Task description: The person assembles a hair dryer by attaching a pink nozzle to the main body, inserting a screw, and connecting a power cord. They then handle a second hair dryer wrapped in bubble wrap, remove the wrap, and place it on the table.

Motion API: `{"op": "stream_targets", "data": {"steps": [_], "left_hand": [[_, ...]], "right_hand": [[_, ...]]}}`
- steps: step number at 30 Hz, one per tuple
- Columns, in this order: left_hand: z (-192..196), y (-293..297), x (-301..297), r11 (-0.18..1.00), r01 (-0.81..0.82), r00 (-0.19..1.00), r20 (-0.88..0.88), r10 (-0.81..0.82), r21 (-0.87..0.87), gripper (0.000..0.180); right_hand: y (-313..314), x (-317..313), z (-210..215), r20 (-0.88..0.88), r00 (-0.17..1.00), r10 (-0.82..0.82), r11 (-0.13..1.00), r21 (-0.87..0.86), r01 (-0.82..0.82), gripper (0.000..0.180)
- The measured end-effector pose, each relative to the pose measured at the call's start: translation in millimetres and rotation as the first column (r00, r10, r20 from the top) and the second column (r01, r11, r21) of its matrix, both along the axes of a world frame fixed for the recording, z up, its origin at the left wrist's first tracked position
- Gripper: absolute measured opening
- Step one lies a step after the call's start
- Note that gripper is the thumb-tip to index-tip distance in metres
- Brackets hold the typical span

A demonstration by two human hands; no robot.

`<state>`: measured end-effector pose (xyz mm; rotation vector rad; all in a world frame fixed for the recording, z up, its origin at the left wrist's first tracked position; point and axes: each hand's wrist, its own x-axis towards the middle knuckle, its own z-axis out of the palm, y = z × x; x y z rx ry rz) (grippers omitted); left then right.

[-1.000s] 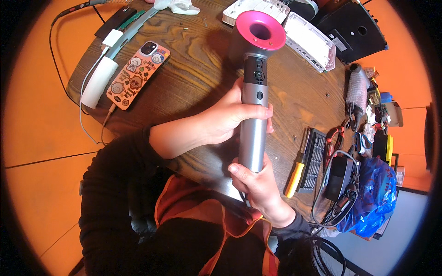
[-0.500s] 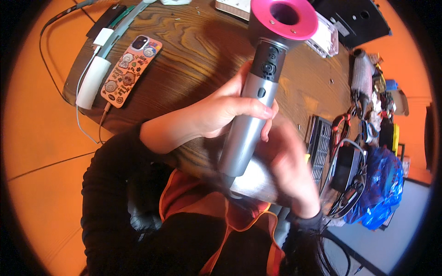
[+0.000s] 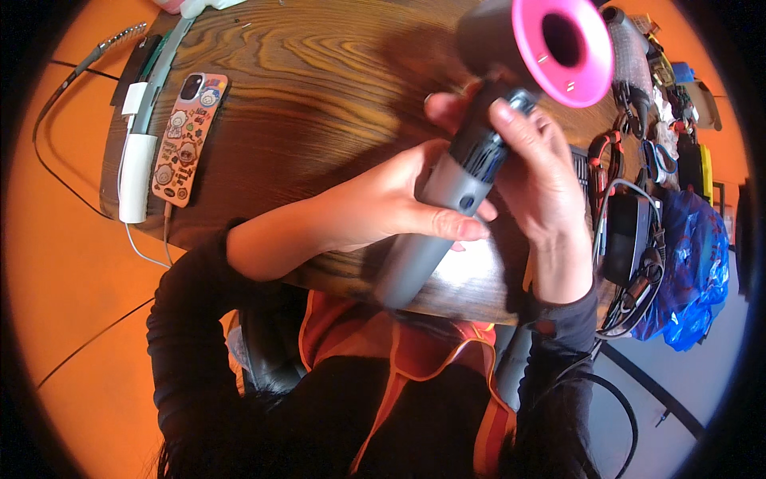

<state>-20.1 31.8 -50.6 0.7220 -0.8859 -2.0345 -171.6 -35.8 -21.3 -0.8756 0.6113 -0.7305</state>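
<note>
A hair dryer with a bright pink ring (image 3: 597, 68) on its dark head and a grey handle (image 3: 415, 267) is held tilted over the wooden table, its head up and to the right. My left hand (image 3: 399, 207) wraps round the middle of the handle, thumb across the front below a small dark button. Higher up, my right hand (image 3: 546, 180) grips the black section (image 3: 479, 152) just under the head. Its thumb lies on the near side and a fingertip shows beyond. The fingers behind the handle are partly hidden.
On the table's left lie a phone in a patterned pink case (image 3: 190, 144), a white cylinder (image 3: 139, 180) and cables. Along the right are red-handled pliers (image 3: 604, 148), a black box (image 3: 625, 243) with cords, a blue plastic bag (image 3: 690, 263) and a bubble-wrapped object (image 3: 629, 60).
My right hand has come up from beside the handle and taken hold of the black section. The dryer's head has tipped to the right, and the view has shifted.
</note>
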Motion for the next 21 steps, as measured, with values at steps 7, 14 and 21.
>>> {"op": "stream_targets", "data": {"steps": [7, 14, 21], "left_hand": [[3.9, 0.9, -5.0, 0.993, 0.068, 0.998, 0.008, -0.069, 0.101, 0.028], [4.5, -1.0, 2.3, 0.998, -0.041, 0.999, 0.037, 0.039, 0.037, 0.021], [5.7, 0.7, 2.6, 0.986, -0.077, 0.996, -0.027, 0.082, 0.149, 0.018]], "right_hand": [[-2.5, 1.4, -3.9, -0.061, 0.998, -0.007, 0.995, -0.100, 0.001, 0.033], [11.3, 11.2, -7.4, -0.112, 0.988, 0.104, 0.984, -0.133, -0.119, 0.036], [11.0, 17.0, -11.0, -0.229, 0.970, 0.080, 0.963, -0.234, -0.134, 0.043]]}}
